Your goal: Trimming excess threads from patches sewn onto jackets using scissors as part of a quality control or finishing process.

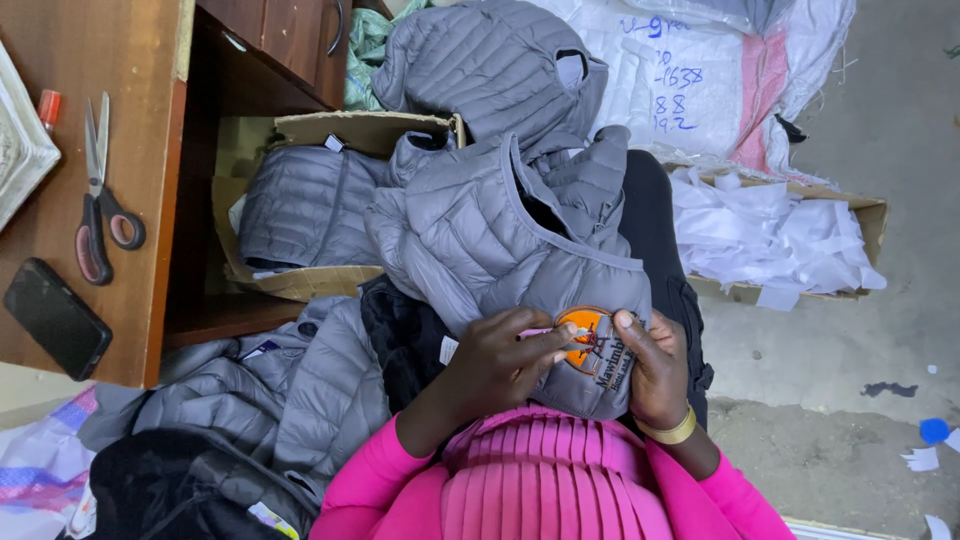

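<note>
Grey quilted jacket (pixel 500 235) lies across the person's lap, its long axis running away from the body toward the top of the view, with the near end folded up under both hands. On that near end sits an orange round patch (pixel 585 335) with dark embroidered lettering just below it, and this patch is the spot both hands meet on. The left hand (pixel 505 365) comes in from the left side of the patch, fingers curled together and fingertips pinched at its edge, where a thin pale sliver shows; whether that is a tool or a thread I cannot tell. The right hand (pixel 655 370), with a gold bangle (pixel 672 430) at the wrist, grips the fabric on the patch's right side, thumb pressed on top and fingers tucked beneath. Both hands are equally close, nearly touching each other across the patch. Further out, more grey jackets fill a cardboard box (pixel 300 280) beside a wooden desk (pixel 130 150) that carries scissors (pixel 100 195) and a black phone (pixel 57 318). Another box of white paper scraps (pixel 770 235) stands to the right on the concrete floor.
</note>
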